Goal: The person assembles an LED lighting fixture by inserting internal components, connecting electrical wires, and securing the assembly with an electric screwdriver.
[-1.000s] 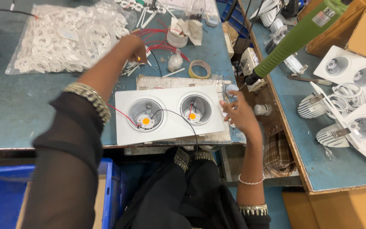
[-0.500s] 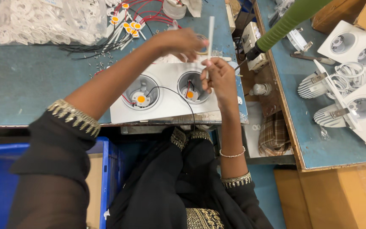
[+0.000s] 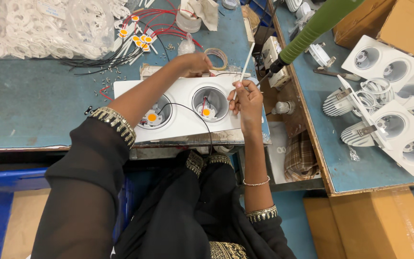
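A white twin downlight housing (image 3: 183, 120) lies on the blue bench before me, with two round wells. Each well holds a small yellow LED chip; red and black wires run across the housing. My left hand (image 3: 195, 64) rests closed on the housing's far edge, steadying it. My right hand (image 3: 245, 96) pinches a thin white stick (image 3: 245, 64) upright beside the right well (image 3: 210, 103).
A clear bag of white rings (image 3: 39, 24), loose LED chips with red wires (image 3: 140, 36) and a tape roll (image 3: 216, 57) lie beyond the housing. A green hanging screwdriver (image 3: 312, 31) points down at right. More white housings (image 3: 398, 120) and cardboard boxes (image 3: 398, 19) fill the right bench.
My left hand came back from the wires at the far side onto the housing's edge. My right hand left the housing's right end and now holds the white stick over the right well.
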